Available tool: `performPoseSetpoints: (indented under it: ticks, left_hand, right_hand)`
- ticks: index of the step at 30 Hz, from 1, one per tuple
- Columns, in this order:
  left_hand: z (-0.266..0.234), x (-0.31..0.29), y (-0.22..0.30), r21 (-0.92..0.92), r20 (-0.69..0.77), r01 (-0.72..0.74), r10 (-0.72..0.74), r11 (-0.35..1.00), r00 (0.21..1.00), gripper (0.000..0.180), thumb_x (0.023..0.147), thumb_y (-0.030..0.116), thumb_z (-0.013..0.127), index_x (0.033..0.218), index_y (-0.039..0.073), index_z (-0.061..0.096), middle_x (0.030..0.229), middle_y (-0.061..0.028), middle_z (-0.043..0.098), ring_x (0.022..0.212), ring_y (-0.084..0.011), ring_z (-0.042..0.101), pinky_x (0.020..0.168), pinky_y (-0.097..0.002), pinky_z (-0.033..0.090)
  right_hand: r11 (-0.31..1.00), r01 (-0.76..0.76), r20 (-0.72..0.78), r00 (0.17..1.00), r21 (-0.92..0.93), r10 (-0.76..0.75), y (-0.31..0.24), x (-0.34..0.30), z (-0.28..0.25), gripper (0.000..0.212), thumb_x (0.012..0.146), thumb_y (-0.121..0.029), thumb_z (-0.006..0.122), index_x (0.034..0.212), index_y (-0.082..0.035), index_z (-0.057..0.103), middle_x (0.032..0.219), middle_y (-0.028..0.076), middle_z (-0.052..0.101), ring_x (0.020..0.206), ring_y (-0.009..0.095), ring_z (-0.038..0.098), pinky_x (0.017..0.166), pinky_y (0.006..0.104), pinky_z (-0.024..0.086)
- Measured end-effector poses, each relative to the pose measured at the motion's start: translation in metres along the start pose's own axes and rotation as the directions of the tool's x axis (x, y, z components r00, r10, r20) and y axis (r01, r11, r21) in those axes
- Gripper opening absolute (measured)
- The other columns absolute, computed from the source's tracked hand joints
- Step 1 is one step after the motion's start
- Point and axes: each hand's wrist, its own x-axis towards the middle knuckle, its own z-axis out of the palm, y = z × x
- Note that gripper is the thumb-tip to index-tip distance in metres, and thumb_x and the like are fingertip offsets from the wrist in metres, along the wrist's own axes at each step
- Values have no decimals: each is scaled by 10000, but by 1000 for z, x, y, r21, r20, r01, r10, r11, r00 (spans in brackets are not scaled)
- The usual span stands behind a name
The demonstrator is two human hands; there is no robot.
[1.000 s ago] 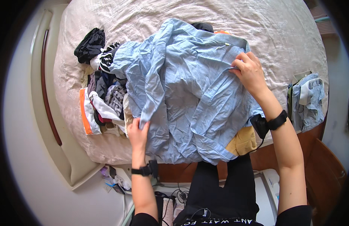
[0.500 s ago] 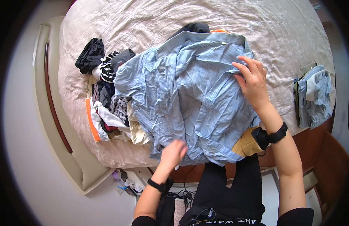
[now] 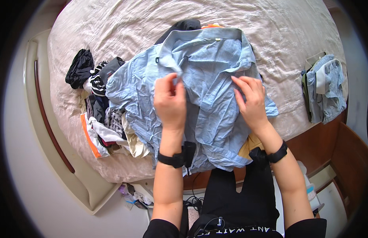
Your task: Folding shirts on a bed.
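Observation:
A light blue striped shirt (image 3: 152, 79) lies spread over the front of the bed, its collar toward the far side and its front parted. My left hand (image 3: 170, 103) is closed on the shirt's left front edge below the collar, pinching a lifted bit of cloth; the fingers are slightly blurred. Over the shirt's right front, my right hand (image 3: 251, 99) has its thumb and fingers apart, close to the fabric and gripping nothing that I can see. Dark cloth (image 3: 184, 25) and something orange (image 3: 212, 26) peek out beyond the collar, and a tan cloth (image 3: 250, 146) shows under the hem.
Crumpled clothes (image 3: 98, 107) are heaped left of the shirt, with a black garment (image 3: 79, 68) behind them. Clothes with a hanger (image 3: 327, 87) lie at the bed's right edge. The bed (image 3: 279, 35) has a pale cover; a padded headboard (image 3: 53, 119) stands at the left.
My left hand has moved up from the shirt's hem to its front edge and taken hold there. My right hand has shifted a little down and left over the cloth.

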Motion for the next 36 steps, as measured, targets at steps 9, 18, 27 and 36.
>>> performPoseSetpoints:
  ticks: [9,18,27,36]
  left_hand:
    - [55,-48,-15,-72,295,-43,63,996,953,291,805,87,635,1079,14,569,943,-111,563,792,-196,584,682,-277,482]
    - [36,-68,-7,-315,216,411,-357,856,909,113,853,120,604,860,8,587,741,-21,568,625,-82,507,574,-217,416]
    - [26,-101,-26,-346,266,539,-470,768,841,119,826,112,637,876,8,609,758,-20,592,667,-79,538,608,-212,434]
    - [29,-104,-13,-232,155,174,-140,957,978,99,755,-31,631,848,-10,606,819,-84,586,725,-170,572,661,-273,470]
  right_hand:
    - [998,-58,28,998,30,57,5,4,22,264,763,-165,626,1020,-104,617,965,26,559,939,216,491,790,360,359]
    - [998,-48,-17,999,51,49,-7,22,29,248,769,-151,606,1014,-115,614,973,23,573,917,206,494,778,349,339]
    - [893,-118,48,993,434,108,-26,-15,32,190,741,17,572,924,-27,597,909,111,599,858,271,574,752,363,444]
    - [727,-513,290,858,456,424,-45,-24,58,160,798,-106,599,842,37,543,814,173,581,701,307,592,626,370,473]
